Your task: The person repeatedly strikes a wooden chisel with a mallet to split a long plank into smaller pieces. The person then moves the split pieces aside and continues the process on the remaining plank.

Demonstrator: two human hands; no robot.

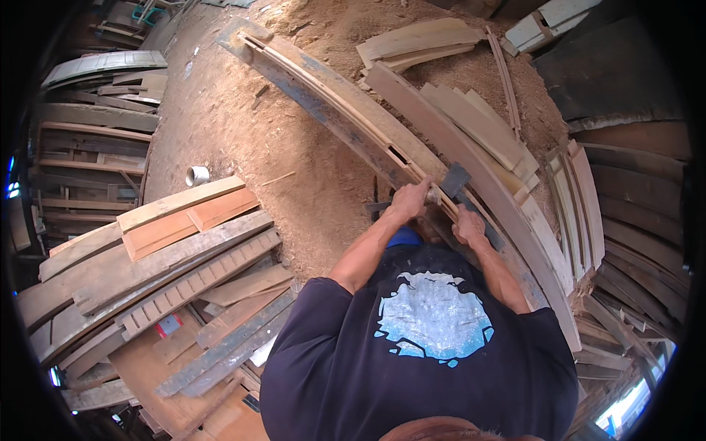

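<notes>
A long narrow wooden rail (334, 105) lies along a workbench plank (294, 55), running from far left to near right. A dark slot (398, 154) is cut in its upper face. My left hand (412, 200) is closed at the rail just nearer than this slot; what its fingers hold is mostly hidden. To its right, my right hand (468, 226) is closed round the handle of a hammer. The dark blocky hammer head (456, 178) is beyond that hand, over the plank, close to my left fingers.
A thick brown board (419, 103) runs alongside the bench, with loose planks (478, 128) beyond it. Stacked boards (176, 264) lie at the left. Sawdust (220, 132) covers the floor, where a metal can (197, 176) lies. More timber (640, 198) lines the right.
</notes>
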